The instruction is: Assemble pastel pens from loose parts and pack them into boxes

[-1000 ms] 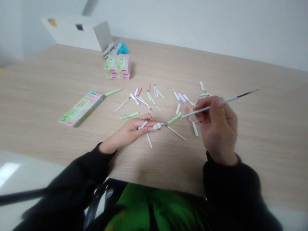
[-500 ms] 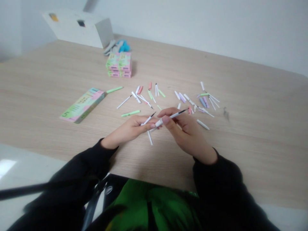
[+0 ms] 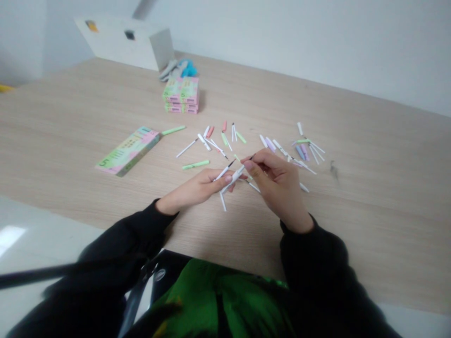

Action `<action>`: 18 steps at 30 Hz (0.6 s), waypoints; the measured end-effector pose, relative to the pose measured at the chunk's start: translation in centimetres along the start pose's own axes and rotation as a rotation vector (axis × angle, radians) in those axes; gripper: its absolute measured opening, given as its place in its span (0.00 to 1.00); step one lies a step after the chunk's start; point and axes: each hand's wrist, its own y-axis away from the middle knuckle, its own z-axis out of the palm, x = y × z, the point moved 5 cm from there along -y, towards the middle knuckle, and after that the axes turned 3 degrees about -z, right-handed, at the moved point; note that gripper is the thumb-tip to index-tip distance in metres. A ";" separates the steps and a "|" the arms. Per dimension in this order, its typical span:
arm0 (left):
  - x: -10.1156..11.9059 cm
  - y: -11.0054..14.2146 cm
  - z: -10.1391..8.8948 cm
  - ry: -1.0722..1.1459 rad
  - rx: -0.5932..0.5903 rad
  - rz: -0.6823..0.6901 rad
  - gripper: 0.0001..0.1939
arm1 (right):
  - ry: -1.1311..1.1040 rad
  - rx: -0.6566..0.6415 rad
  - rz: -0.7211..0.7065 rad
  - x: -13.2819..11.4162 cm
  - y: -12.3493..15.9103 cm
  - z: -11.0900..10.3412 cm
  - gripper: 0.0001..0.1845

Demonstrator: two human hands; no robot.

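Between the thumb and fingers of my left hand [image 3: 199,188] is a white pen barrel [image 3: 232,181], slanting up to the right. The same hand also keeps a thin white pen refill [image 3: 223,172] with a dark tip, and a white stick end [image 3: 223,202] pokes out below it. My right hand [image 3: 278,188] is closed in a pinch at the barrel's upper end, on a pen refill whose dark tip [image 3: 252,157] shows above the fingertips. How deep that refill sits in the barrel is hidden. A thin white stick [image 3: 253,187] lies beneath the right hand.
Beyond the hands lie scattered pen parts, including a green pen piece [image 3: 196,165], purple caps [image 3: 270,144] and white refills [image 3: 186,148]. A pastel box [image 3: 128,151] lies left, with stacked small boxes [image 3: 181,95] behind. Farther back are gloves [image 3: 178,69] and a white box [image 3: 123,44].
My right hand has slid its grip up toward the refill's dark tip, and less of the refill shows beyond the barrel. The left hand keeps its hold; the view has shifted slightly.
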 end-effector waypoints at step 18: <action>-1.3 0.2 -1.4 0.005 0.047 -0.063 0.26 | 0.445 0.120 0.352 10.4 1.4 -10.4 0.10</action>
